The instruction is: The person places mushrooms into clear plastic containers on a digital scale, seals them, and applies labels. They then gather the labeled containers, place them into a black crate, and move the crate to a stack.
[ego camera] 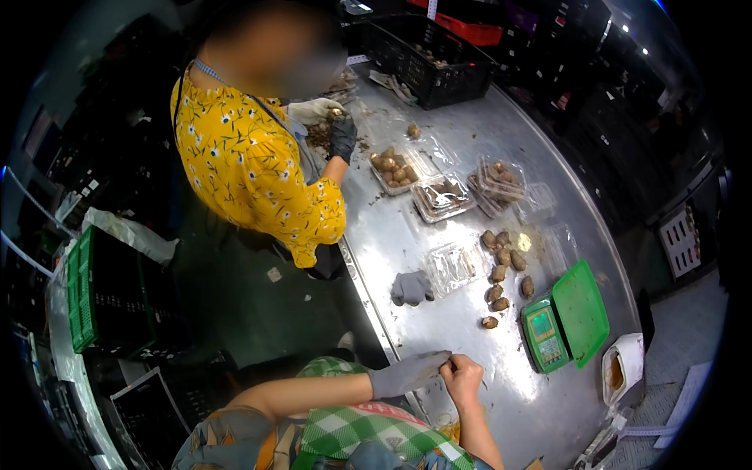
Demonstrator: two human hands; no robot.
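Observation:
A grey work glove (405, 373) covers my left hand (392, 379), which is stretched out over the table's near edge. My bare right hand (462, 376) is closed at that glove's fingertips and seems to pinch them. Whether the left fingers hold anything is hidden. A second grey glove (410, 288) lies crumpled on the steel table (452, 335). Beside it is a clear plastic clamshell box (453, 269). Several brown taro-like tubers (498, 274) lie loose to its right. Close to them stands a green digital scale (545, 335) with a lit display and a green tray (581, 314).
A co-worker (258, 170) in a yellow flowered top handles a tuber at the table's left side. An open box of tubers (395, 169) and closed filled boxes (443, 197) stand mid-table. A black crate (432, 64) sits at the far end, a white bag (624, 367) at the right edge.

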